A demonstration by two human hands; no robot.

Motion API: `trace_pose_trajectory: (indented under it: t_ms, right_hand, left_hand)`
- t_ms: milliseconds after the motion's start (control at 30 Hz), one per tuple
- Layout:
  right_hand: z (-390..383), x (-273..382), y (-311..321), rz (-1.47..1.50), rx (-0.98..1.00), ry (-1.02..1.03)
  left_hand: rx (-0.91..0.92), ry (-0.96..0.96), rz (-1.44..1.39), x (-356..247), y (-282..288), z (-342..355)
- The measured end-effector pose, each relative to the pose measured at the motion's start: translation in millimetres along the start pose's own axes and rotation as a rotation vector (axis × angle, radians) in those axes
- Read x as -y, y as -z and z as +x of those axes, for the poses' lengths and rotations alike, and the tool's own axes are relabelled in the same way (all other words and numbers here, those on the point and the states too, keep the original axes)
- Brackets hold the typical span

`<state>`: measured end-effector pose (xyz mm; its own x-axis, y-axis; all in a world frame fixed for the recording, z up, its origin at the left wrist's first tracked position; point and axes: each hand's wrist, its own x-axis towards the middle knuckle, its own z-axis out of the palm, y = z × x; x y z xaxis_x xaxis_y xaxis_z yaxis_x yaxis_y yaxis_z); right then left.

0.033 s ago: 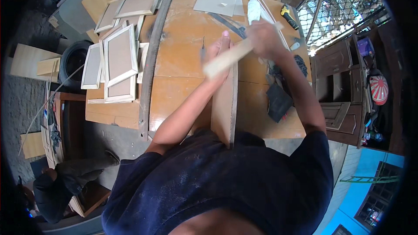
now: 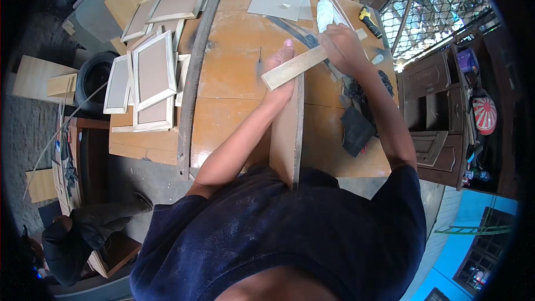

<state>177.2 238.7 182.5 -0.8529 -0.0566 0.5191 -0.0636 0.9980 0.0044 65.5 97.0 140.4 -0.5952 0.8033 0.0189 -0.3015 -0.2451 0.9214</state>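
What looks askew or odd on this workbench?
The framed panels at the bench's left side lie in a loose, overlapping heap, some tilted. A long dark curved strip runs across the top. Both hands hold a wooden slat over an upright board.

A pale wooden strip (image 2: 294, 67), flat and straight-edged, lies slantwise across the top edge of a wooden board (image 2: 287, 134), its left end lower than its right. The board is a plain light-brown panel standing on edge, rising from the near edge of the worktop (image 2: 234, 78) toward the middle. The strip touches the board's upper end, over the middle of the worktop.
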Motion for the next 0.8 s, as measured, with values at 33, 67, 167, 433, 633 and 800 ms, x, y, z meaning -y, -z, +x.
trace_pose_trajectory:
  t_ms: [33,67,167,433,633,800]
  right_hand:
    - [5.4,-5.3,1.8,-0.108,-0.028,-0.056]
    - [4.5,13.5,-5.6,-0.04,-0.117,0.043]
    - [13.9,5.4,-7.7,0.044,-0.073,0.027]
    - [24.4,6.3,16.4,-0.037,0.074,-0.114]
    - [20.9,14.8,17.6,0.138,0.058,0.019]
    - [16.6,7.5,5.8,-0.016,0.034,-0.053]
  left_hand:
    - [0.003,-0.007,-0.001,0.5,0.8,4.6]
    - [-0.012,-0.054,0.02,1.1,1.4,8.6]
    - [-0.055,-0.13,0.054,0.4,0.5,1.4]
    - [-0.022,-0.061,0.019,-4.7,-3.9,0.1]
    - [0.002,-0.086,0.065,-0.4,2.3,-1.7]
    - [-0.031,-0.088,0.039,7.4,8.9,7.1]
